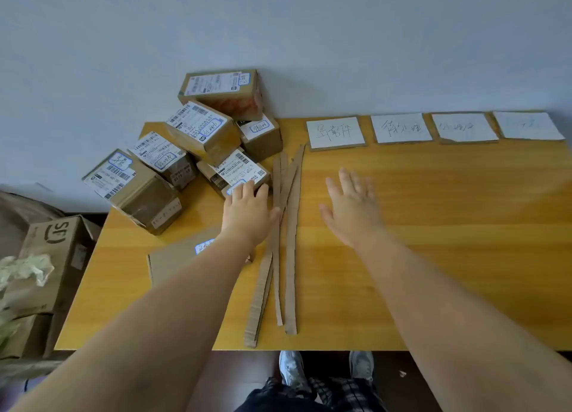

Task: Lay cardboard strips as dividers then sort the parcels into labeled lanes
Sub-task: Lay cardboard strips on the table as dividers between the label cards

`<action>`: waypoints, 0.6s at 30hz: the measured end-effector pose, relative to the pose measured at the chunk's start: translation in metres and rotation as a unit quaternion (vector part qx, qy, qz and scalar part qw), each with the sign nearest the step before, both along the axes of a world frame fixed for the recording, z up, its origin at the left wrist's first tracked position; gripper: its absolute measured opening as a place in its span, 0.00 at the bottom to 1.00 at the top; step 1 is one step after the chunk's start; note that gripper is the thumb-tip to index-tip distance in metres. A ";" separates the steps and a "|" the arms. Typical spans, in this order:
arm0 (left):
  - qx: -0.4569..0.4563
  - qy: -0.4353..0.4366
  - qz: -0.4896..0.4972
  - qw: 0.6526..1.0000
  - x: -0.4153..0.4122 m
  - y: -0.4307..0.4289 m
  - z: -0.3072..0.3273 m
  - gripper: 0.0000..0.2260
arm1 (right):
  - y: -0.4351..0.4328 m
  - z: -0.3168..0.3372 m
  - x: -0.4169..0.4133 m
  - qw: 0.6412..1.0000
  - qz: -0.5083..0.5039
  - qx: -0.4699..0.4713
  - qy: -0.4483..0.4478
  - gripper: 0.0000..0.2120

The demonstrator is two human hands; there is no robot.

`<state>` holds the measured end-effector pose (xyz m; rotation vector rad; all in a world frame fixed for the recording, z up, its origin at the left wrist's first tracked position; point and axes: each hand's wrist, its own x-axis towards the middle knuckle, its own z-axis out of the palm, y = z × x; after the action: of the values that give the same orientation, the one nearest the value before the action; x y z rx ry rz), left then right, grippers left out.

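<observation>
Several long cardboard strips lie bundled lengthwise near the middle of the yellow wooden table. My left hand rests flat, its fingertips touching a small parcel and its thumb at the strips' left edge. My right hand hovers open, fingers spread, just right of the strips, holding nothing. Several brown parcels with white shipping labels are heaped at the table's far left. Along the far edge lie several white label cards with handwriting. A flat cardboard parcel is partly hidden under my left forearm.
A grey wall stands behind the table. Cardboard boxes and crumpled packing paper sit on the floor to the left. My shoes show below the table's front edge. Bare tabletop stretches right of the strips, in front of the cards.
</observation>
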<state>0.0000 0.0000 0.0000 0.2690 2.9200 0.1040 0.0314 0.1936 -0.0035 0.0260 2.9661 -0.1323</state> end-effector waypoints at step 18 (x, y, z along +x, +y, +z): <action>0.198 -0.236 0.225 0.924 -0.009 0.022 -0.075 0.25 | -0.010 -0.071 0.001 0.953 -0.075 -0.199 -0.217 0.22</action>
<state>-0.0093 0.0224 -0.0753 -0.3336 2.3955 0.7255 0.0322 0.1835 -0.0750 0.2014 2.4467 -0.6511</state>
